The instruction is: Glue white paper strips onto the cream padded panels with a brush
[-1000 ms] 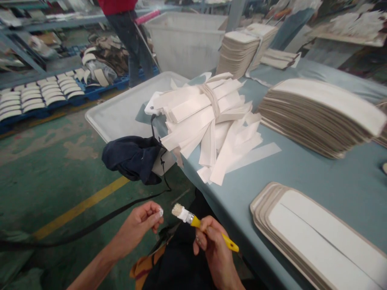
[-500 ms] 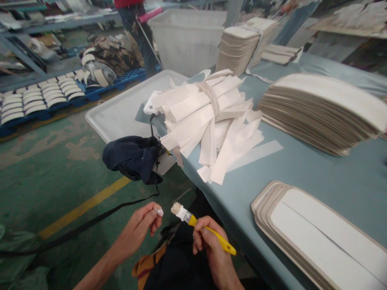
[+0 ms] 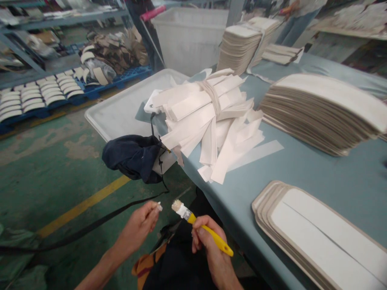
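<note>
My right hand [image 3: 210,241] is closed around the yellow handle of a paintbrush [image 3: 193,219], which tilts up to the left. White matter coats its ferrule and the base of its pale bristles. To the left, my left hand [image 3: 140,223] pinches a small white lump [image 3: 159,206] between thumb and fingers; what it is made of I cannot tell. A gap separates the lump from the bristle tips. Both hands are above my lap, beside the edge of the table [image 3: 229,205] with its blue-grey cover.
On the table lie a tied bundle of white strips [image 3: 193,106], a stack of curved boards [image 3: 320,112] and a nearer stack of rounded panels [image 3: 320,229]. A dark blue cloth bag [image 3: 131,157] hangs at the table's corner. Behind stands a large white bin [image 3: 190,40]; other people stand farther back.
My left hand has turned slightly, its fingers drawn closer together around the white lump. The brush has shifted very little. In the background, people have moved a little.
</note>
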`<state>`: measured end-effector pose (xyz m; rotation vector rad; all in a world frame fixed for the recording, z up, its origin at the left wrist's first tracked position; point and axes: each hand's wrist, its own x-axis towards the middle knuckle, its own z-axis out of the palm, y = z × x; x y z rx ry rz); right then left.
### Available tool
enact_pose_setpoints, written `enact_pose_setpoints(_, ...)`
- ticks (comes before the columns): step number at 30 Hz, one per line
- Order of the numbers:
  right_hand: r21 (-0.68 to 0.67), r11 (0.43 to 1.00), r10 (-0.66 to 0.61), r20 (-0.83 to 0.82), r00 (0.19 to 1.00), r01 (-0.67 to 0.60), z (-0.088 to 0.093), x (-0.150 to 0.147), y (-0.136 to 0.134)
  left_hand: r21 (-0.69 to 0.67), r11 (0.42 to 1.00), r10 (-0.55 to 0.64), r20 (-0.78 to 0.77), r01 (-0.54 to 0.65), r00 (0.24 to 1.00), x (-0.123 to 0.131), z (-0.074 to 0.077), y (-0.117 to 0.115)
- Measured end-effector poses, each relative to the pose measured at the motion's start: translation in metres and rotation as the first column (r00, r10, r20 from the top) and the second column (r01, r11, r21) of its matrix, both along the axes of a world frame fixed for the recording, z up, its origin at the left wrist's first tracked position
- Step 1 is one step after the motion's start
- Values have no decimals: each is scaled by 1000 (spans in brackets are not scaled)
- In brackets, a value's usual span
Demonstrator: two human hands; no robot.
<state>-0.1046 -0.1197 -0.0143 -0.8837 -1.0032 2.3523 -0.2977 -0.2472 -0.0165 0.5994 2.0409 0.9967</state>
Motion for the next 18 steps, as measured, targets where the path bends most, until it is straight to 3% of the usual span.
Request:
enact_pose_setpoints(5,-9,1000,8,12,1000,-8,0,0,3,23,999,-37,-19,38,999,-4,-12,-6)
enact_pose_setpoints(10,-37,999,4,13,1000,-4,-4,0,4,-60,993,-104,-93,99,990,-8,-20,-14)
enact_pose_setpoints(18,-56,998,1,25,1000,1,-5,1,3,-211,976,-12,-253,-43,968,-18,-68,-45)
